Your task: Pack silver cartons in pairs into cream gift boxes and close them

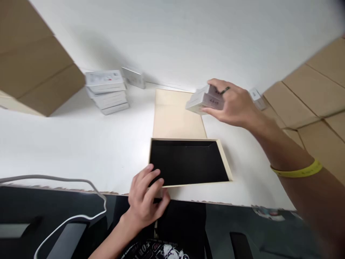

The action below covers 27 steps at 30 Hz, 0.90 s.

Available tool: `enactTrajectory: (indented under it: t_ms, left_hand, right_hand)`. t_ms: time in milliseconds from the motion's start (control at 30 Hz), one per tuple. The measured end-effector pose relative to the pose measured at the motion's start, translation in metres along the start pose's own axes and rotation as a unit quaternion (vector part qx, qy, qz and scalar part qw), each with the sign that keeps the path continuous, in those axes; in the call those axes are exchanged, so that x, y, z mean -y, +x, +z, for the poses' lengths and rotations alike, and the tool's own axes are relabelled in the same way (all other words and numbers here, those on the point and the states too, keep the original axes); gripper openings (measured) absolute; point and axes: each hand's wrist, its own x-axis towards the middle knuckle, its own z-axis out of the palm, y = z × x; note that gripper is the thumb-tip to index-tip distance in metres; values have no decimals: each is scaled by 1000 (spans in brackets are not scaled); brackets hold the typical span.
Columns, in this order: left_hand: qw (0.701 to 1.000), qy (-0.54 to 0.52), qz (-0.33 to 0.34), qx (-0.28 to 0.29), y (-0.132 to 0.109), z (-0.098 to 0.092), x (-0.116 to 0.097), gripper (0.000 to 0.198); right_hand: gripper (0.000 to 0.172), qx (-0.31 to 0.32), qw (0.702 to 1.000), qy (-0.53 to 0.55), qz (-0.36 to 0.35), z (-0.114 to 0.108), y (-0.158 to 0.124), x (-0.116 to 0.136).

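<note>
My right hand [231, 104] is closed around a pair of small white boxes [201, 100] with handwriting on their near ends. It holds them in the air over the right edge of the raised lid [178, 115]. That lid belongs to a cream-coloured box [225, 162] lying open on the white table, with a black interior. At the box's near left corner is my left hand [148, 194]. Its fingers hook over the rim and its thumb stays outside, gripping the edge.
Several white boxes [107, 93] are stacked at the back left, beside a thin upright box [134, 77]. Brown cartons stand at the left [35, 61] and right [302, 97]. Another small white box [257, 99] lies by the right cartons. A cable [81, 180] hangs over the table's front edge.
</note>
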Motion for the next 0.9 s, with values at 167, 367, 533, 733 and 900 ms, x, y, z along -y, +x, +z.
enactTrajectory:
  t_ms: [167,367,533,733,900]
  left_hand:
    - [1000,1,12,-4,2,-5,-5,35]
    - [1000,-7,-6,5,-1,-10,-8,34]
    - [1000,-10,-2,-14,-4,-8,-8,33]
    - [1000,-10,-2,-13,-6,-7,-7,30]
    - [999,-20,7,-28,-9,-5,-6,32]
  right_hand:
    - [60,-52,977,-11,-206,71,95,83]
    - [47,-13,980,-74,-186,132,144,144]
    - [44,-13,981,-102,-166,144,139,145]
    - [41,-22,986,-129,-105,137,144,147]
    - [44,-21,991,-125,-48,123,134,161]
